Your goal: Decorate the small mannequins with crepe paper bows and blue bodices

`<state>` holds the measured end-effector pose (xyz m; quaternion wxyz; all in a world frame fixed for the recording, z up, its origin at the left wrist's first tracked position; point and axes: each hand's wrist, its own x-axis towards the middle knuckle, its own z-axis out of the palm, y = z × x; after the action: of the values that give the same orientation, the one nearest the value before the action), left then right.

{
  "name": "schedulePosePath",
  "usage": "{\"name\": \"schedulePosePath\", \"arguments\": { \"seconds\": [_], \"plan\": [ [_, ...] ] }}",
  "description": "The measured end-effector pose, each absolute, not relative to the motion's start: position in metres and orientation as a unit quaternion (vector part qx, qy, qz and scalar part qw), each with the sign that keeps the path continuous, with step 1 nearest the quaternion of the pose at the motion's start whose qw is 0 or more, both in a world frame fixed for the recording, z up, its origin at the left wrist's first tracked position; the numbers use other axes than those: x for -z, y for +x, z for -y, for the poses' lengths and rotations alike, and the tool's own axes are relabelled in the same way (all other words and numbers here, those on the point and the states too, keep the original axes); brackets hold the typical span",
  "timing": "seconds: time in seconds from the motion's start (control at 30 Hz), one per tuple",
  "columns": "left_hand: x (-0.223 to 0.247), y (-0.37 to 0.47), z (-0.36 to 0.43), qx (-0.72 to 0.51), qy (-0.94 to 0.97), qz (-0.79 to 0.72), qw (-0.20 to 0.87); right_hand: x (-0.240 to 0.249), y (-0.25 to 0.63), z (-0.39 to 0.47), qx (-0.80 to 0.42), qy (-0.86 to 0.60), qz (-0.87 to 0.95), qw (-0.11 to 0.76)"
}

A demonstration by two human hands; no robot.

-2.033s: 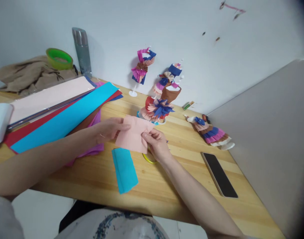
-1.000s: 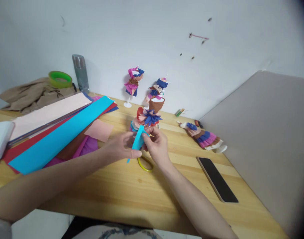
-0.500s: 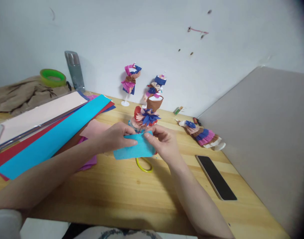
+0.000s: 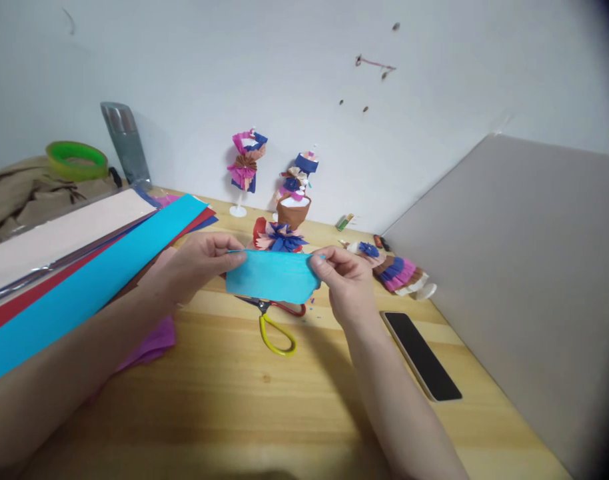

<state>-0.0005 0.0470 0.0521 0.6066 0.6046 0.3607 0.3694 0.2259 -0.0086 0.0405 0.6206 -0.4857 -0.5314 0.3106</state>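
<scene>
Two bare hands hold one small turquoise paper piece point(image 4: 272, 277) between them at the centre of the frame, raised above the wooden table point(image 4: 224, 407); how many layers it has I cannot tell. The left hand point(image 4: 204, 263) pinches its upper left corner between thumb and fingers, and the right hand point(image 4: 347, 283) pinches its upper right corner the same way. Just below the piece lies one pair of scissors point(image 4: 263, 308), with one yellow handle and one red. At lower right lies one phone point(image 4: 423, 357), dark screen up. One long turquoise strip point(image 4: 109, 280) crosses the left side over a red strip point(image 4: 14, 308), beside one pale strip point(image 4: 69, 233) in clear wrap. At upper left are one bottle point(image 4: 127, 147) and one green tape roll point(image 4: 59, 165) on a brown cloth point(image 4: 19, 200). Behind the hands, one paper-dressed stand point(image 4: 244, 170) is upright alone; the dressed forms point(image 4: 293, 212) to its right overlap, so their count is unclear. One more dressed figure point(image 4: 397, 272) lies right of centre
</scene>
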Motion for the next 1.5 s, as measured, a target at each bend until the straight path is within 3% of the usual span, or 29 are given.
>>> {"name": "schedulePosePath", "arguments": {
  "seconds": [0.37, 0.6, 0.87, 1.2, 1.33, 1.5],
  "plan": [
    [-0.054, 0.002, -0.042, -0.432, 0.592, -0.327, 0.597, -0.044, 0.230, 0.004, -0.387, -0.446, 0.492, 0.640],
    [-0.054, -0.004, -0.041, -0.444, 0.657, -0.308, 0.526, -0.046, 0.239, 0.003, -0.352, -0.448, 0.530, 0.628],
    [-0.054, -0.002, -0.037, -0.437, 0.654, -0.311, 0.533, -0.038, 0.243, 0.002, -0.306, -0.415, 0.561, 0.648],
    [-0.056, -0.001, -0.037, -0.404, 0.702, -0.421, 0.408, -0.046, 0.241, 0.011, -0.228, -0.464, 0.634, 0.575],
    [-0.065, -0.003, -0.032, -0.406, 0.749, -0.392, 0.346, -0.058, 0.248, 0.018, -0.172, -0.490, 0.677, 0.521],
    [-0.085, 0.009, -0.024, -0.420, 0.789, -0.332, 0.302, -0.072, 0.250, 0.011, -0.195, -0.445, 0.629, 0.606]
  ]
}}
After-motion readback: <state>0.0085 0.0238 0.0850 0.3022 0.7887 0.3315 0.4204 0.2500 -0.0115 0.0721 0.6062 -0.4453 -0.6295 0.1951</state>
